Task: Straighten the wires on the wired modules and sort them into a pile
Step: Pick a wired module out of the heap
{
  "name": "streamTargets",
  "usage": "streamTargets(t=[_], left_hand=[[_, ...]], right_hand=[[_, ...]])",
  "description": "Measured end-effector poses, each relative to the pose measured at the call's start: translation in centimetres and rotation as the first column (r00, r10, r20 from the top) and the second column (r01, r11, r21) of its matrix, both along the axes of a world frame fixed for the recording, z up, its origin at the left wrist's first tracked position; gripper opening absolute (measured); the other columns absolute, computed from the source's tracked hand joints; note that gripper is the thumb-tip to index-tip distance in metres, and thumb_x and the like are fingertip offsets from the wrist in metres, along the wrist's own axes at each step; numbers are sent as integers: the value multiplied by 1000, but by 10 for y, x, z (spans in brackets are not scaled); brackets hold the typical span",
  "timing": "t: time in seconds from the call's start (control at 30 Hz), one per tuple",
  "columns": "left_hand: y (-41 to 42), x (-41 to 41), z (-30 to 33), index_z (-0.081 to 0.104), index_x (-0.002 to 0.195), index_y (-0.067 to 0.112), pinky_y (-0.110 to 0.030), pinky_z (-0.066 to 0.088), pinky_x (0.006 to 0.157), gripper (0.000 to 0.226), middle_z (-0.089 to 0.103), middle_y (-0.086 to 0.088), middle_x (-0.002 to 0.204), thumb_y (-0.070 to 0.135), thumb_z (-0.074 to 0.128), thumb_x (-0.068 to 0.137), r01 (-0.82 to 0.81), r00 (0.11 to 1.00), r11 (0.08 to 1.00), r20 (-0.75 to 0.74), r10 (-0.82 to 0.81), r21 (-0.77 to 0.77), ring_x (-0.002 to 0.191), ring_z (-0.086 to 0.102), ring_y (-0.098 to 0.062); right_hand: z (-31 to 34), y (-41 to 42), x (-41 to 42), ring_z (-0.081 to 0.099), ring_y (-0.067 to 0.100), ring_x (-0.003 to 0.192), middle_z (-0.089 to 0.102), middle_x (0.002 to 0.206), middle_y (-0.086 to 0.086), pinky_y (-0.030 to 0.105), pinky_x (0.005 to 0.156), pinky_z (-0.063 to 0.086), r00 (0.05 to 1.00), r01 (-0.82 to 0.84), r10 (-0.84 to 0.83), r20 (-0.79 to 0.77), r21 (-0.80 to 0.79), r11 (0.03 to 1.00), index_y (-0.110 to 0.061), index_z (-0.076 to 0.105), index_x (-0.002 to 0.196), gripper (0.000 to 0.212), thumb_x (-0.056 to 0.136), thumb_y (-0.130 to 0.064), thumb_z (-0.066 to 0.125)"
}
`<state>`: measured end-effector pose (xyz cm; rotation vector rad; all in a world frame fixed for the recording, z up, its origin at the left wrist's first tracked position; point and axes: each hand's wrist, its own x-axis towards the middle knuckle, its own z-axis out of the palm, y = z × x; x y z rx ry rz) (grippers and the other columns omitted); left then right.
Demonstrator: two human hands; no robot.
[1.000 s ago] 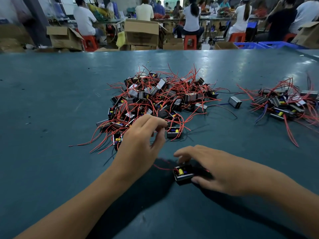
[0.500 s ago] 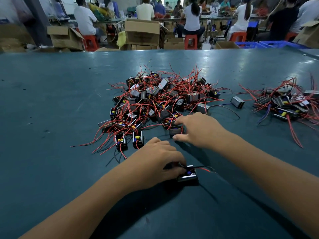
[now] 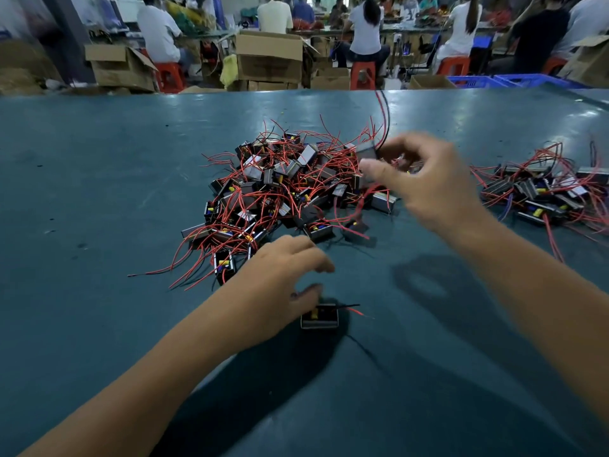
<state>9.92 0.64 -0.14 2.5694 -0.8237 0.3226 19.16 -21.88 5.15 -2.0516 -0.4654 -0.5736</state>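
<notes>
right hand (image 3: 425,183): module (image 3: 366,152) pinched aloft so wires (image 3: 384,117) hang free | left hand (image 3: 280,278): fingers relaxed, second module (image 3: 319,317) touched, kept apart for straightening

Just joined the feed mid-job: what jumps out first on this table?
A big tangled heap of small black modules with red wires fills the middle of the teal table. Above its right edge, the right hand pinches a lifted grey module, its red and black wires pointing up. Nearer the camera, the left hand touches a lone black module; a smaller pile lies far right.
</notes>
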Motion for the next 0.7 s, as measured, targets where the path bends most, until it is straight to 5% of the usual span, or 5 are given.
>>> streamTargets(t=[0.1, 0.23, 0.37, 0.5, 0.7], left_hand=[[-7, -6, 3, 70, 105, 19, -4, 38, 76, 25, 61, 18, 94, 1, 68, 87, -38, 998, 971, -62, 24, -237, 87, 57, 2], [-4, -7, 3, 68, 104, 23, -11, 44, 70, 20, 65, 16, 90, 9, 69, 90, -24, 971, 981, -236, -22, -193, 84, 61, -6], [-4, -5, 0, 71, 103, 17, -14, 46, 68, 17, 65, 14, 88, 14, 77, 87, 6, 979, 996, -204, -25, -92, 77, 60, -6], [-4, -3, 0, 74, 100, 18, -22, 48, 72, 10, 65, 12, 90, 17, 74, 90, 76, 980, 996, -180, -84, -55, 76, 60, -7], [1, -3, 4, 77, 102, 22, -28, 51, 80, 12, 66, 12, 98, 18, 72, 92, 130, 953, 991, -271, -134, -32, 86, 64, -5]], right_hand=[[14, -10, -9, 56, -3, 83, 66, 96, -7, 8, 74, 37, 979, 107, -98, 179, -41, 993, -14, 66, 103, 31, 88, -41, 71], [19, -20, -35, 58, -6, 77, 63, 83, -19, 21, 75, 45, 948, 147, -100, 303, -139, 979, -17, 58, 98, 30, 91, -46, 62], [-8, -33, -59, 62, 11, 63, 64, 68, -11, 37, 68, 50, 991, -133, 117, -62, -443, 887, -25, 59, 86, 31, 83, -55, 65], [-39, -44, -62, 54, 6, 88, 57, 86, -19, 35, 92, 36, 974, -225, 96, -206, -799, 557, -32, 53, 91, 31, 83, -60, 59], [-47, -53, -58, 44, 5, 98, 52, 93, -20, 34, 96, 27, 957, -285, 95, -274, -829, 482, -36, 53, 97, 34, 84, -67, 54]])
